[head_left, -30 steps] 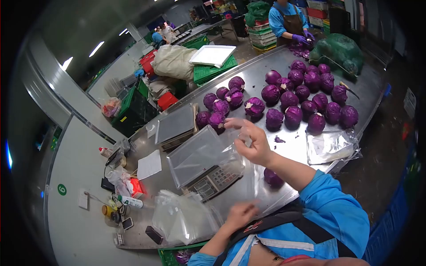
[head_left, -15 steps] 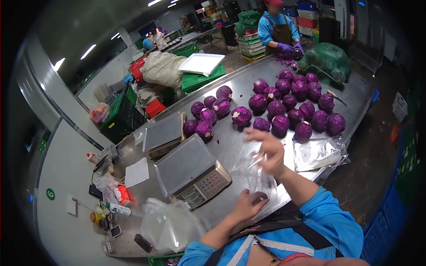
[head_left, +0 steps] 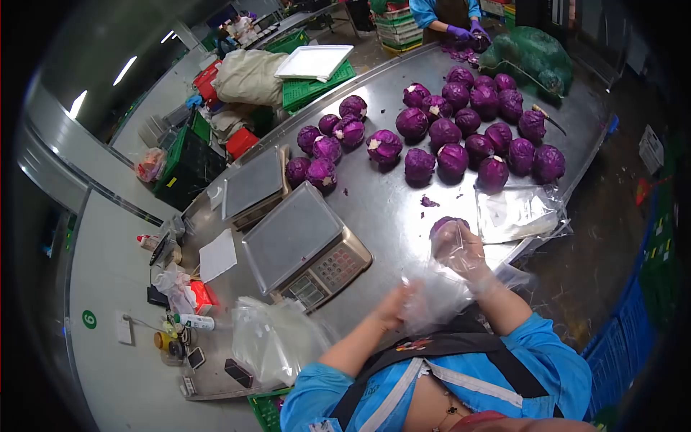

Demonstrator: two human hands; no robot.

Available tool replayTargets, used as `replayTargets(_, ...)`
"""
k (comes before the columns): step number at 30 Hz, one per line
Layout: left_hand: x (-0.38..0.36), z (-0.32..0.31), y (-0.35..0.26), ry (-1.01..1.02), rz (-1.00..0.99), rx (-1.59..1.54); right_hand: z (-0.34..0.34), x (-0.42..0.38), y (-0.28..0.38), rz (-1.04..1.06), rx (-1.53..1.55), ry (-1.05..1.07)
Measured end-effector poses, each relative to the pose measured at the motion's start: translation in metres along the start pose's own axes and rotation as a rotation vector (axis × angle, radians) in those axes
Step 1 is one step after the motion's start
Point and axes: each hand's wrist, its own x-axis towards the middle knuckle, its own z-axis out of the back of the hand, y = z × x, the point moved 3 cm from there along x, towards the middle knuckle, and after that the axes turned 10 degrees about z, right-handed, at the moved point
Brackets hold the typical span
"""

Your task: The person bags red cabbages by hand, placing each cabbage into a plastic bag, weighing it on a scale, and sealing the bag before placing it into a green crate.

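Observation:
My right hand (head_left: pixel 464 252) is inside a clear plastic bag (head_left: pixel 435 291) and closes on a purple cabbage (head_left: pixel 445 229) lying near the front of the steel table (head_left: pixel 392 209). At the bag's lower left, my left hand (head_left: pixel 394 306) grips its open edge. Many more purple cabbages (head_left: pixel 453 129) lie in a cluster across the far half of the table. Two scales stand to the left: the nearer scale (head_left: pixel 306 245) with a keypad, the farther scale (head_left: pixel 253 186) behind it.
A stack of clear bags (head_left: pixel 522 212) lies at the table's right edge and another pile of bags (head_left: pixel 277 338) at the front left. Small bottles and paper (head_left: pixel 216 255) crowd the left end. A co-worker with purple gloves (head_left: pixel 461 32) stands at the far end beside a green net sack (head_left: pixel 533 54).
My right hand has dropped from above the table into the bag and onto the cabbage. My left hand took the bag's edge and stays on it. The view has tilted down.

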Motion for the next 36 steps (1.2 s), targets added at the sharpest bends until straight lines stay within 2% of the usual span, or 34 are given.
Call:
replayTargets(1,0.004,-0.001,0.022,-0.141,0.166,0.185,0.021,0.002,-0.016,-0.319,0.755,-0.221)
replayTargets(2,0.007,0.005,0.027,-0.139,0.169,0.184,0.035,0.000,-0.018,-0.317,0.753,-0.224)
replayTargets(4,0.016,0.007,0.027,0.194,-0.041,0.903,0.055,-0.022,-0.031,-0.504,0.424,0.056)
replayTargets(5,0.016,0.012,0.021,0.199,-0.033,0.904,0.080,-0.039,-0.042,-0.600,0.170,-0.085)
replayTargets(6,0.014,0.020,0.004,0.124,-0.152,0.548,0.103,-0.059,-0.049,-0.688,-0.088,-0.227)
replayTargets(8,0.007,-0.002,-0.019,0.025,-0.319,-0.142,0.092,-0.098,-0.046,-1.115,0.309,0.000)
replayTargets(9,0.014,0.009,-0.016,0.026,-0.316,-0.143,0.097,-0.102,-0.041,-1.113,0.309,-0.003)
replayTargets(10,0.030,0.035,-0.003,-0.049,-0.130,0.089,0.112,-0.097,-0.033,-0.794,-0.599,0.274)
replayTargets(11,0.050,0.060,0.010,-0.119,0.057,0.322,0.115,-0.088,-0.019,-0.327,-1.459,0.518)
replayTargets(12,0.073,0.077,0.013,-0.345,-0.130,0.668,0.123,-0.069,0.001,-0.225,-1.539,0.169)
replayTargets(13,0.100,0.092,0.010,-0.342,-0.126,0.667,0.132,-0.049,0.020,-0.122,-1.585,-0.186)
replayTargets(15,0.145,0.125,-0.014,-0.741,-0.276,0.798,0.161,-0.015,0.009,0.204,-1.665,-0.375)
replayTargets(16,0.160,0.132,-0.019,-0.730,-0.278,0.809,0.190,0.000,-0.010,0.233,-1.596,-0.478)
replayTargets(17,0.169,0.133,-0.031,-0.911,-0.492,0.998,0.214,0.013,-0.023,0.270,-1.523,-0.577)
replayTargets(18,0.180,0.129,-0.046,-1.086,-0.729,1.177,0.225,0.021,-0.031,-0.114,-1.450,-0.653)
replayTargets(19,0.193,0.139,-0.052,-1.071,-0.768,1.188,0.229,0.020,-0.039,-0.142,-1.307,-0.664)
replayTargets(21,0.216,0.166,-0.054,-0.695,-0.702,1.045,0.225,0.027,-0.051,-0.097,-0.961,-0.424)
replayTargets(22,0.207,0.156,-0.052,-0.571,-0.539,0.840,0.230,0.023,-0.053,-0.288,-0.834,-0.418)
replayTargets(23,0.191,0.141,-0.047,-0.448,-0.377,0.632,0.225,0.017,-0.048,-0.286,-0.831,-0.414)
replayTargets(25,0.170,0.129,-0.048,-0.490,-0.381,0.541,0.195,0.017,-0.031,-0.155,-0.481,-0.232)
replayTargets(26,0.151,0.110,-0.049,-0.520,-0.433,0.546,0.195,0.020,-0.026,-0.154,-0.482,-0.221)
replayTargets(28,0.118,0.088,-0.047,-0.555,-0.485,0.546,0.192,0.019,-0.020,-0.203,-0.421,-0.008)
replayTargets(30,0.086,0.077,-0.050,-0.364,-0.729,0.530,0.166,0.030,-0.014,-0.228,-0.413,0.059)
replayTargets(31,0.072,0.055,-0.052,-0.370,-0.734,0.526,0.149,0.035,-0.012,-0.255,-0.412,0.123)
replayTargets(32,0.054,0.021,-0.057,-0.470,-0.888,0.804,0.136,0.034,-0.013,-0.206,-0.417,0.040)
replayTargets(33,0.041,0.002,-0.057,-0.567,-1.032,1.090,0.126,0.035,-0.013,-0.218,-0.415,0.045)
replayTargets(34,0.038,0.019,-0.053,-0.544,-0.946,0.841,0.115,0.040,-0.012,-0.256,-0.500,0.118)
replayTargets(35,0.031,0.029,-0.048,-0.551,-0.960,0.842,0.106,0.046,-0.010,-0.286,-0.584,0.198)
replayTargets(36,0.025,0.030,-0.047,-0.267,-0.840,0.534,0.095,0.048,-0.008,-0.311,-0.260,0.314)
